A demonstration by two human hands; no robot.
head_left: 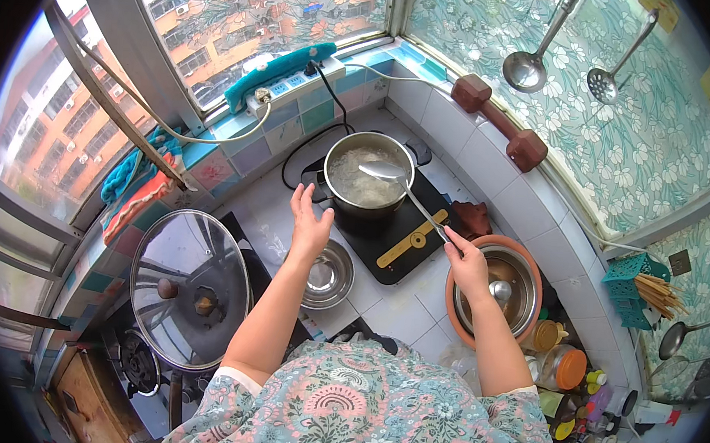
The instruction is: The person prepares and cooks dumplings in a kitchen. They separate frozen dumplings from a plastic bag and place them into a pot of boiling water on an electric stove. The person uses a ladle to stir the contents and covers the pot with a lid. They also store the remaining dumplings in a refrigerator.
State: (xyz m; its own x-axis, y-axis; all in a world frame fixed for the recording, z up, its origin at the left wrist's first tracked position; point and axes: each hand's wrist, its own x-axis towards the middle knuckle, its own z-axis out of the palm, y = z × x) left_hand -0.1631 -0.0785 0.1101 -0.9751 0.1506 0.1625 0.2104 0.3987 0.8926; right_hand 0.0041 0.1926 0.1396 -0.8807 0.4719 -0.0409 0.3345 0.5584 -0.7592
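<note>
Glass lid (191,268) is sitting left of the pot (359,209), left hand (312,228) is hovering beside it, empty, spread wide, bowl (328,273) is sitting in front, pot's resting on the cooker (391,239), right hand (470,267) is gripping a spoon (398,176) reaching over the pot.
</note>
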